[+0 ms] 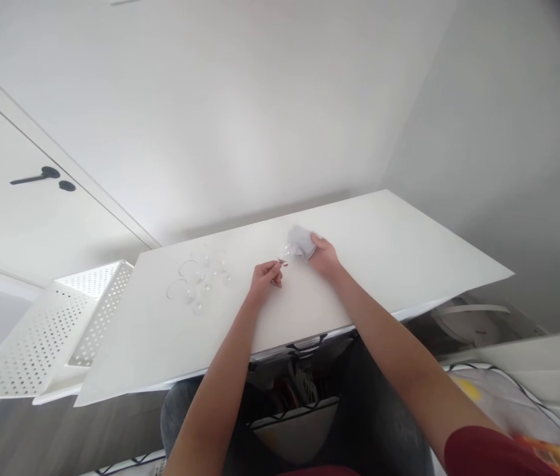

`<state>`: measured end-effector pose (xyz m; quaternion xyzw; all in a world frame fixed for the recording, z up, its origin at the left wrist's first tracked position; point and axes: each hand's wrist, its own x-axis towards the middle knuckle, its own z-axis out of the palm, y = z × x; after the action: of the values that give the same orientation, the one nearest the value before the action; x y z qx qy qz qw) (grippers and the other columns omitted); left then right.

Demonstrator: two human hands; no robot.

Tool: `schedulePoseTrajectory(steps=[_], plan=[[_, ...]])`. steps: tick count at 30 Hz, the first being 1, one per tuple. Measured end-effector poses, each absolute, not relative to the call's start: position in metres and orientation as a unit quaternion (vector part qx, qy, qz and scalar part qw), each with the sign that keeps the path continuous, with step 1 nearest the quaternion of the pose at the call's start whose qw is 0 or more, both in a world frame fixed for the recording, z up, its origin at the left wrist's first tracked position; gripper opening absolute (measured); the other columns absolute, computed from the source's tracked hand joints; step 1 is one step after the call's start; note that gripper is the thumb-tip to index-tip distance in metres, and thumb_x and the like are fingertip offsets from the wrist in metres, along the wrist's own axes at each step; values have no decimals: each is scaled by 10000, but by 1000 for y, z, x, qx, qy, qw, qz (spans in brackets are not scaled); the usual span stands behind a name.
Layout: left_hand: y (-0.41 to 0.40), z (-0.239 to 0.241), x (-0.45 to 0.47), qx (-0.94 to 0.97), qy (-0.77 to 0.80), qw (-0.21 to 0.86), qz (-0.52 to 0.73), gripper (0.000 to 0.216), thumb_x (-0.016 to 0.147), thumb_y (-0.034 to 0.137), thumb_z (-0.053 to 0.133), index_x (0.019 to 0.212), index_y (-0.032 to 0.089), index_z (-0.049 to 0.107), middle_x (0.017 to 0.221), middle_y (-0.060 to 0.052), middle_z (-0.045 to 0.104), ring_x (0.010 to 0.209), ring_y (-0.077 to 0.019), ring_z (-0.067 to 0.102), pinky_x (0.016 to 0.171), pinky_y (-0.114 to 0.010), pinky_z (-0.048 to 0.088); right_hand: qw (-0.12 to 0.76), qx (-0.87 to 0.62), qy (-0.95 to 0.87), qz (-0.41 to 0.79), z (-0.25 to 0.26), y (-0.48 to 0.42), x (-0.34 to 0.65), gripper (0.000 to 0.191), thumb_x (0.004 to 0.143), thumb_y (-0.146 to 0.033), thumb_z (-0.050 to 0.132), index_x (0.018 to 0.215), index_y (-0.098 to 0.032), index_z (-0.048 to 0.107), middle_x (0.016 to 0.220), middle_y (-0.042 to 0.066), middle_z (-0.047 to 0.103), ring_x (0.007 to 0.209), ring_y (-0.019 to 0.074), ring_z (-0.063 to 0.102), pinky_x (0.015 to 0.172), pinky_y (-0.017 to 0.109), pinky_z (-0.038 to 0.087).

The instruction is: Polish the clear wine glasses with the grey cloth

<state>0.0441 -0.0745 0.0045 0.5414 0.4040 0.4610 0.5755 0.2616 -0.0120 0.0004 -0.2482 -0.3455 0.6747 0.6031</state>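
Observation:
In the head view, a clear stemmed glass point(285, 252) is tilted above the middle of the white table. My left hand point(266, 276) is closed on its stem end, fingers pinched together. My right hand point(324, 255) grips a pale grey cloth point(302, 242), which is bunched against the bowl of that glass and covers part of it. To the left of my left hand, several clear stemmed glasses point(191, 272) stand grouped on the table; their outlines are faint against the white top.
The white table point(145, 330) meets a plain wall behind. At its left end stands a white perforated rack point(36, 337), with a door handle point(36, 176) beyond. A round white object point(473, 324) sits low past the front right edge. My legs are under the table's near edge.

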Motion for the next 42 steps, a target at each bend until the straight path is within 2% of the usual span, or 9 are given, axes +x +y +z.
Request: schedulePoseTrajectory(steps=[6,10,16,23,26,29,33,39,42], plan=[[-72,0,42,521,408,593,458,465,876,563,721,974,111,765,599,30,470,498,-88,482,519,-257,421,521,-193,-498,666,13,-27,259,195,816,-407,688,801,-212,682,936,76,706,879,256,634,786,411,519],[-68,-5,40,507,407,613,449,463,850,564,747,859,100,753,574,38,435,451,-77,449,470,-253,373,547,-203,-539,608,15,-26,257,479,959,-577,551,638,-221,577,905,82,654,877,238,597,822,398,501],[-68,-6,38,489,402,631,449,438,834,535,767,882,100,754,535,60,389,415,-67,393,433,-240,294,553,-256,-499,616,15,-26,257,380,848,-517,773,1051,-293,543,767,-34,596,629,156,501,604,280,419],[-74,-1,38,581,375,626,361,471,847,568,747,698,130,659,538,48,420,435,-69,424,433,-231,306,480,-262,-549,633,19,-23,267,421,751,-381,833,1128,-246,702,1125,47,709,932,200,654,784,309,509],[-75,-1,37,612,364,612,344,477,870,567,723,688,131,656,534,42,433,436,-77,453,437,-234,325,418,-289,-522,685,14,-24,267,367,799,-471,788,1054,-208,759,1041,64,733,893,217,668,774,333,527],[-73,-2,38,582,370,619,376,459,834,564,758,726,124,686,520,54,407,429,-72,411,429,-237,316,448,-310,-421,725,5,-25,268,376,820,-555,745,966,-209,761,943,70,741,854,235,669,765,370,549],[-74,1,38,563,380,616,400,430,821,547,772,786,123,713,522,59,398,438,-72,384,427,-233,316,460,-290,-443,713,1,-23,275,359,726,-428,855,1012,-240,749,1047,66,753,951,254,686,845,402,567],[-86,11,42,702,366,533,298,434,879,544,692,828,118,764,534,14,513,460,-103,484,485,-241,383,230,-139,-725,635,14,-13,292,490,723,-425,891,1138,-191,775,1197,122,740,1052,280,705,879,367,552],[-87,7,46,732,399,440,335,361,886,486,680,858,142,787,565,0,555,501,-110,463,525,-242,367,229,-142,-733,625,11,-10,295,449,814,-499,810,1143,-194,792,1280,148,725,1141,303,695,951,403,540]])
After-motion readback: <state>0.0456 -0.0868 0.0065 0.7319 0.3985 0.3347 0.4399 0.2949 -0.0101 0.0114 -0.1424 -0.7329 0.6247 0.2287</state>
